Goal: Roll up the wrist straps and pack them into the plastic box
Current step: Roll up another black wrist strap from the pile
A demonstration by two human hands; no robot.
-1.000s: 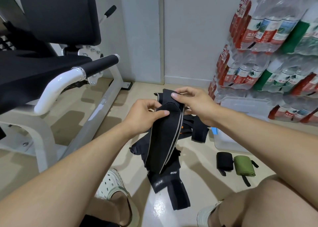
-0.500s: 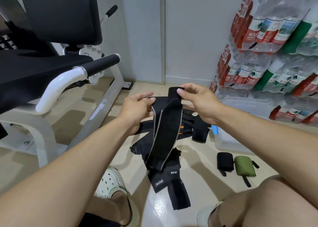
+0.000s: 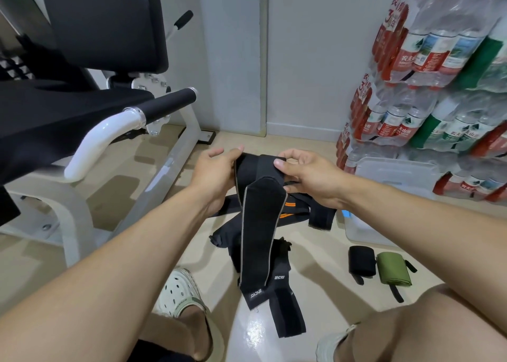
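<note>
A long black wrist strap with tan edging hangs in front of me, folded over at its top. My left hand grips the left side of the fold. My right hand pinches the right side, thumb on top. Under it a pile of black straps, one with orange marks, lies on the floor. A rolled black strap and a rolled green strap lie side by side at the right. The clear plastic box stands behind them, partly hidden by my right forearm.
A gym machine with a black seat and a white handle fills the left. Shrink-wrapped packs of water bottles are stacked at the right, with a translucent lid leaning on them. My knee and white shoe are below.
Both hands have lowered slightly and turned the strap's top end over, so the fold at the top is wider. The hanging part has swung a little.
</note>
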